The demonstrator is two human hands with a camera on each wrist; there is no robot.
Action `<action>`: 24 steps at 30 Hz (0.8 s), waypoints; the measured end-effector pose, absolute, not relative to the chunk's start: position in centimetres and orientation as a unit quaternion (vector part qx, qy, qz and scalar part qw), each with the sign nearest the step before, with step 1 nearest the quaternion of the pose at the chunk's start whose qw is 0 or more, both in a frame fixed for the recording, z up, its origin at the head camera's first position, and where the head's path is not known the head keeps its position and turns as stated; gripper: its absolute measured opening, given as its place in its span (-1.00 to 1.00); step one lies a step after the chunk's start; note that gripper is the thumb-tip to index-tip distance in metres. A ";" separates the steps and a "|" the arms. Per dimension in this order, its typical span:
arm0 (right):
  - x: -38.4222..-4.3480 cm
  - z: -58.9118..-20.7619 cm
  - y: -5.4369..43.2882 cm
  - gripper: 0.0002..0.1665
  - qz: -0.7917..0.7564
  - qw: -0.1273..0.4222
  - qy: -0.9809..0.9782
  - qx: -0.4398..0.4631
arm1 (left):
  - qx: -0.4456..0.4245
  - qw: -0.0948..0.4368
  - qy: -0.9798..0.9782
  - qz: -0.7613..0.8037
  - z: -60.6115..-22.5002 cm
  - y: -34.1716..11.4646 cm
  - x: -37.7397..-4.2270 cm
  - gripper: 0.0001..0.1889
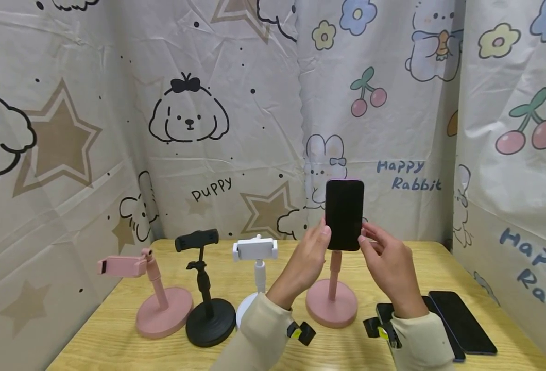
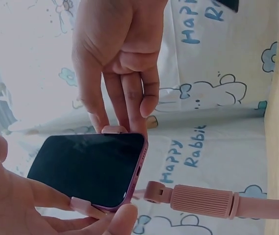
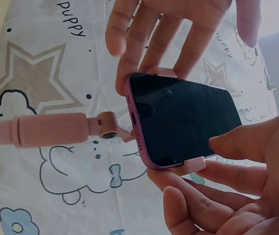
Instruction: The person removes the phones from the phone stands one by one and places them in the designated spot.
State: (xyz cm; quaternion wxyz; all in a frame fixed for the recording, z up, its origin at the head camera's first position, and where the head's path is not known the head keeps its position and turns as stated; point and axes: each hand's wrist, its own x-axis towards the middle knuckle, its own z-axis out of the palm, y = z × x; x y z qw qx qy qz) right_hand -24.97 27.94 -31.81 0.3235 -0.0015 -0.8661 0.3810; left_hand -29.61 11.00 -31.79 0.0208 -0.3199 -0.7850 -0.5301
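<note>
A smartphone (image 1: 344,215) with a dark screen and purple frame stands upright in the clamp of a pink phone stand (image 1: 332,304). Small pink clamp jaws wrap both long edges of the phone, as the wrist views show. My left hand (image 1: 306,257) holds the phone and clamp at the left edge. On the opposite edge my right hand (image 1: 391,265) grips them, its thumb (image 3: 242,144) over the screen side and its fingers around the clamp arm. The stand's ribbed neck (image 2: 203,200) meets the clamp behind the phone.
To the left stand another pink phone stand (image 1: 164,312), a black one (image 1: 210,322) and a white one (image 1: 255,249), partly behind the left sleeve. Dark phones (image 1: 463,322) lie on the wooden table (image 1: 115,330) at right, partly under the right forearm. Printed curtains (image 1: 254,129) surround the table.
</note>
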 end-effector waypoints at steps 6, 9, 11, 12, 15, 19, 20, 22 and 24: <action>-24.4 -31.4 27.6 -0.59 0.376 0.327 -0.867 -0.004 | -0.321 0.025 -0.798 -0.510 -31.7 10.1 -28.3 -0.28; -24.3 -31.4 27.5 -0.61 0.373 0.326 -0.869 -0.006 | -0.324 0.026 -0.800 -0.504 -31.8 9.6 -27.7 -0.28; -24.2 -31.3 27.5 -0.64 0.371 0.324 -0.870 -0.006 | -0.328 0.027 -0.800 -0.501 -31.8 9.3 -27.4 -0.29; -24.1 -31.3 27.4 -0.65 0.371 0.323 -0.871 -0.005 | -0.330 0.027 -0.800 -0.501 -31.8 9.2 -27.2 -0.30; -23.8 -31.2 27.4 -0.70 0.373 0.320 -0.871 0.002 | -0.334 0.030 -0.801 -0.496 -31.8 8.7 -26.7 -0.31; -23.4 -30.8 27.1 -0.75 0.374 0.310 -0.874 0.012 | -0.336 0.040 -0.806 -0.485 -31.9 8.0 -26.2 -0.33; -23.3 -30.7 27.0 -0.76 0.375 0.307 -0.875 0.014 | -0.337 0.042 -0.807 -0.483 -31.9 7.9 -26.0 -0.34; -23.1 -30.5 26.9 -0.76 0.374 0.299 -0.877 0.018 | -0.339 0.044 -0.809 -0.478 -31.9 7.6 -25.8 -0.34; -22.9 -30.2 26.8 -0.77 0.374 0.290 -0.880 0.024 | -0.340 0.043 -0.811 -0.474 -31.9 7.3 -25.6 -0.34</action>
